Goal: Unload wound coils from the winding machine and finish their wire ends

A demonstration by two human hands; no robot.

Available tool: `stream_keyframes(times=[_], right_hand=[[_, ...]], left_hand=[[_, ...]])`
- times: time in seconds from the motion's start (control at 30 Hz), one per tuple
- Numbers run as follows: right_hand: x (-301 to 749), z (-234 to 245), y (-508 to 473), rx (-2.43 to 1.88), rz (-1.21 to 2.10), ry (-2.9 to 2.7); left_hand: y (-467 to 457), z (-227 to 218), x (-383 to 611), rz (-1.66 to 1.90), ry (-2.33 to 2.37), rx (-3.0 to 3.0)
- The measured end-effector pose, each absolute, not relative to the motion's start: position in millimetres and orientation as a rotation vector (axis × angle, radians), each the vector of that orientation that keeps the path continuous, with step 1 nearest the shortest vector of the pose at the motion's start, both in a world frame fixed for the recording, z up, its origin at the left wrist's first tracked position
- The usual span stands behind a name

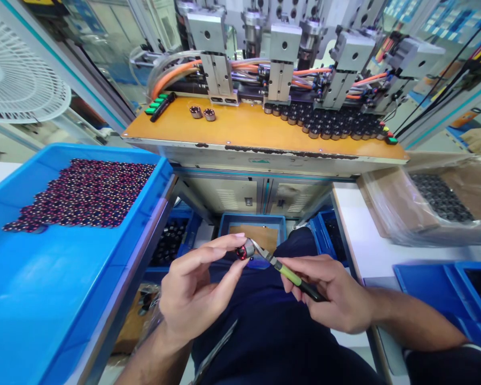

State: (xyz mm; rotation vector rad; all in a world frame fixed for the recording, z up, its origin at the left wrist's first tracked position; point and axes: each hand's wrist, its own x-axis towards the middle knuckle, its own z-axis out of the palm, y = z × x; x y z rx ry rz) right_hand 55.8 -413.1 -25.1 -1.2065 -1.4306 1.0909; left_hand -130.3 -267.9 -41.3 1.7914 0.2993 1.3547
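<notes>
My left hand pinches a small round motor part between thumb and fingertips. The part has a grey metal outer ring, with red and dark pieces showing at its left-facing end. My right hand is closed around pliers with green and black handles. Their thin metal tip reaches up to the right side of the motor part and appears to touch it; the exact contact is too small to make out. Both hands are held above my lap.
At left, a blue tray holds many similar parts. Ahead, an orange bench top under machine clamps carries two loose parts and dark rows of others. A cardboard box stands right; a blue bin sits below.
</notes>
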Motion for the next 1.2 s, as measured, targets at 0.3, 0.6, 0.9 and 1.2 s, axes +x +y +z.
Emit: stream_keyframes(times=[0.3,0.6,0.9,1.2], right_hand=[[73,-19,-391,-1.474,0.823,-1.642],[141,42,-258,-1.879,-0.128,-1.685],[161,20,-145,-2.315,-0.278,-1.601],[161,15,-140,-2.34,-0.337,-1.653]], left_hand=[[-260,-36,-129,1.014,0.332,1.247],[-255,-48,-137,0.867,0.437,1.012],[-251,-54,-150,0.904,0.481,0.855],[-229,-53,-234,0.957,1.132,1.004]])
